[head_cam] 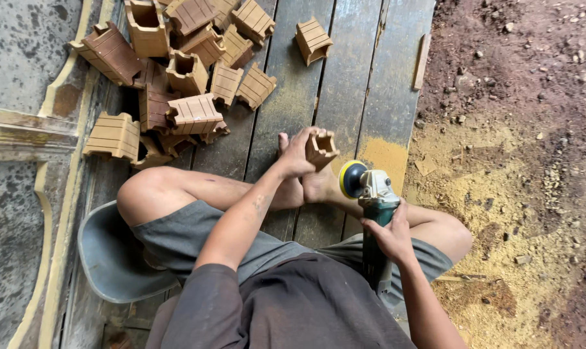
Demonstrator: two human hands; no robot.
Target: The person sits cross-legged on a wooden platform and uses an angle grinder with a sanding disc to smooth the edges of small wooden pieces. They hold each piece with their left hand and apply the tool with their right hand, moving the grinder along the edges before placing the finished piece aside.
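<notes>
Left hand (297, 157) fingers clamp a wooden block (320, 148); right hand (388, 236) fingers seemingly wrap the sander (370, 194).

No packages, labels, signs or screens show anywhere here.

Seated cross-legged on a grey seat (105, 258) over dark floor planks (293, 84). Left hand (297, 155) closed around a small ribbed wooden block (321, 148), hollow end tipped up, held just above the bare feet (306, 187). Right hand (390, 236) wrapped around the green body of an angle grinder (374, 213); yellow-rimmed sanding disc (351, 179) just beside the block, right of the left hand, contact impossible to tell. Ahead of the left hand, well apart, a loose pile of similar wooden blocks (183, 71), one lone block (313, 40) straight ahead. Right of the right hand, yellow sawdust (474, 194) spread over reddish dirt (532, 64).
</notes>
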